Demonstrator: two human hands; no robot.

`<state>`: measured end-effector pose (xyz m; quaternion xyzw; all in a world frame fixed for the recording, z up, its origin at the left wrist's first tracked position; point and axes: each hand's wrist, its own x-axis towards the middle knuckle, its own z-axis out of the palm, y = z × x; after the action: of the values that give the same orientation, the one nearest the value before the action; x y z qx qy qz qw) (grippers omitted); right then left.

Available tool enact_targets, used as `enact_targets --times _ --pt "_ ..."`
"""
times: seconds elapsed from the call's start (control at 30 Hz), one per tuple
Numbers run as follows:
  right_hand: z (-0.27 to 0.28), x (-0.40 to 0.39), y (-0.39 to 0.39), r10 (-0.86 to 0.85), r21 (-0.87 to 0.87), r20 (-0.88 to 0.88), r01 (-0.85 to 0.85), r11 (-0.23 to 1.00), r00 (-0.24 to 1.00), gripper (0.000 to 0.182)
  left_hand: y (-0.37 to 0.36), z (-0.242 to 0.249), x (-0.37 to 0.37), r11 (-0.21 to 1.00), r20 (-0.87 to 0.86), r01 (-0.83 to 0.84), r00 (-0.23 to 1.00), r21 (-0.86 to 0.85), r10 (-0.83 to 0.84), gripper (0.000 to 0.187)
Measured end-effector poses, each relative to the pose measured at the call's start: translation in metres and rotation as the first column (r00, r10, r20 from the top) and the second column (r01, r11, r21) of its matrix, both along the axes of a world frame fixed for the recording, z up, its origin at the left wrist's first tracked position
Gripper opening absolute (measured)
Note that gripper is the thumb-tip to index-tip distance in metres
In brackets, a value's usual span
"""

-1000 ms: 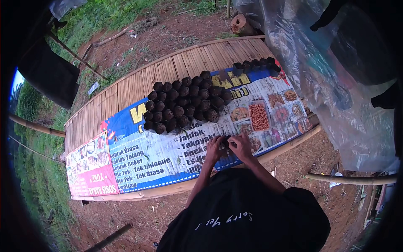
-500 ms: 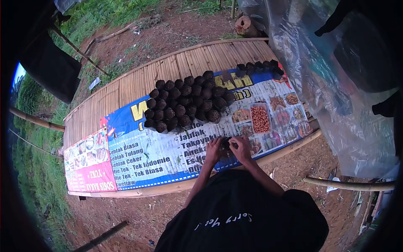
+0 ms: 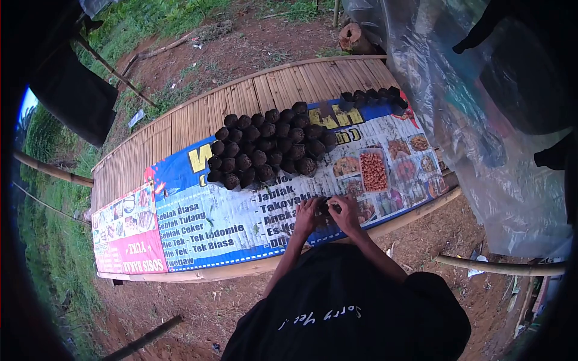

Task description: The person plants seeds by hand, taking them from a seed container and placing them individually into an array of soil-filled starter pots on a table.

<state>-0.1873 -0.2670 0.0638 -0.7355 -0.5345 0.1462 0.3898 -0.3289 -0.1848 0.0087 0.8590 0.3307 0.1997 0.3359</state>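
My left hand (image 3: 307, 214) is wrapped round the left side of a small black soil-filled bag (image 3: 324, 209) near the table's front edge. My right hand (image 3: 344, 212) is at the bag's right side, its fingers pinched together at the rim; anything between those fingertips is too small to make out. Just beyond my right hand lies a clear tray of reddish-brown seeds (image 3: 374, 171). A large cluster of black bags filled with dark soil (image 3: 265, 144) stands upright farther up the printed banner (image 3: 198, 231).
Several more black bags (image 3: 373, 95) stand in a row at the back right. The bamboo table (image 3: 241, 95) has a raised front edge. Clear plastic sheeting (image 3: 445, 120) hangs on the right. Bamboo poles (image 3: 54, 170) stick out at the left and right.
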Motion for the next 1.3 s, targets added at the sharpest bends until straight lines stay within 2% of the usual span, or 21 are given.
enact_targets --times 0.07,0.13,0.27,0.33,0.37,0.43,0.5,0.6,0.67,0.7,0.73,0.8,0.87,0.93,0.97,1.0,1.07,1.13,1.2,1.23,1.3 --pt "0.001 -0.001 -0.001 -0.027 0.036 0.031 0.026 0.999 0.999 0.014 0.0 -0.003 0.0 1.0 0.007 -0.002 1.0 0.02 0.001 0.067" --pt "0.001 -0.002 -0.002 0.029 -0.065 0.049 -0.026 0.998 0.998 0.014 0.001 0.0 0.001 1.0 -0.022 0.007 1.0 0.017 -0.007 0.068" --pt "0.002 0.0 0.0 0.006 0.009 0.008 -0.006 1.0 1.0 0.013 0.001 0.006 0.0 0.999 -0.049 0.013 0.999 0.03 -0.012 0.068" --pt "-0.003 -0.003 -0.002 0.023 -0.02 0.164 -0.02 1.0 0.986 0.013 0.002 0.005 0.0 1.0 -0.064 0.023 0.998 0.014 -0.022 0.068" --pt "-0.004 -0.005 -0.006 0.018 -0.016 0.169 -0.015 1.0 0.985 0.013 0.0 0.006 -0.001 0.999 -0.06 0.028 0.998 0.018 -0.027 0.068" --pt "0.0 -0.002 -0.002 0.056 -0.059 0.008 -0.055 0.997 0.998 0.013 0.002 0.002 0.0 0.998 -0.012 0.022 1.0 0.051 -0.022 0.068" --pt "0.0 0.0 -0.003 0.004 0.018 0.075 -0.005 1.0 0.997 0.013 0.0 0.004 0.001 0.998 -0.071 0.005 0.997 0.065 0.0 0.068" --pt "-0.005 -0.001 -0.007 -0.039 0.06 0.21 0.027 0.998 0.977 0.013 0.0 0.002 0.002 0.997 -0.043 0.024 0.999 0.076 -0.021 0.067" --pt "-0.002 -0.002 -0.007 0.056 -0.022 0.057 -0.055 0.998 0.997 0.014 0.001 0.004 0.0 0.998 -0.1 0.028 0.995 0.062 -0.021 0.067" --pt "0.001 0.001 -0.005 0.052 -0.02 -0.029 -0.053 0.998 0.998 0.014 0.0 0.005 0.0 0.998 -0.106 0.028 0.994 0.057 -0.021 0.066" --pt "-0.001 -0.001 -0.007 0.043 -0.022 -0.03 -0.044 0.999 0.999 0.014 -0.001 0.005 -0.001 0.998 -0.106 0.037 0.994 0.054 -0.031 0.066" --pt "-0.002 0.0 -0.006 -0.001 0.027 0.194 -0.004 1.0 0.981 0.014 -0.001 0.003 0.001 0.998 -0.094 0.019 0.996 0.068 -0.013 0.065" --pt "-0.005 0.0 -0.007 0.0 0.025 0.183 -0.005 1.0 0.983 0.014 0.0 -0.002 0.001 0.997 -0.081 0.026 0.997 0.071 -0.021 0.064" --pt "0.001 0.006 -0.005 0.083 -0.073 -0.046 -0.086 0.994 0.995 0.017 -0.001 0.001 0.001 0.995 -0.077 0.017 0.997 0.093 -0.01 0.064" --pt "0.003 0.005 -0.004 0.022 -0.003 0.05 -0.022 1.0 0.999 0.016 -0.001 0.003 0.0 0.996 -0.08 0.027 0.997 0.088 -0.02 0.064" --pt "0.001 0.004 -0.005 0.011 -0.005 0.055 -0.011 1.0 0.998 0.016 0.0 0.0 0.0 0.996 -0.074 0.038 0.997 0.086 -0.031 0.064" --pt "-0.002 0.001 -0.008 -0.012 0.028 0.231 0.006 1.0 0.973 0.017 0.001 -0.005 0.001 0.993 -0.087 0.02 0.996 0.118 -0.01 0.064" --pt "-0.007 0.002 -0.007 -0.006 0.028 0.186 0.001 1.0 0.983 0.018 0.0 -0.003 0.002 0.994 -0.087 0.023 0.996 0.107 -0.013 0.063" --pt "-0.007 0.009 -0.003 0.085 -0.064 -0.029 -0.086 0.994 0.996 0.018 0.0 0.0 0.002 0.993 -0.087 0.016 0.996 0.121 -0.006 0.063" --pt "-0.005 0.006 -0.004 0.087 -0.067 -0.034 -0.09 0.994 0.996 0.018 -0.001 0.001 0.002 0.994 -0.086 0.012 0.996 0.109 -0.003 0.062" --pt "-0.006 0.001 -0.006 -0.021 0.156 0.161 -0.004 0.988 0.987 0.016 -0.002 0.004 0.002 0.994 -0.099 0.009 0.995 0.107 0.002 0.062"
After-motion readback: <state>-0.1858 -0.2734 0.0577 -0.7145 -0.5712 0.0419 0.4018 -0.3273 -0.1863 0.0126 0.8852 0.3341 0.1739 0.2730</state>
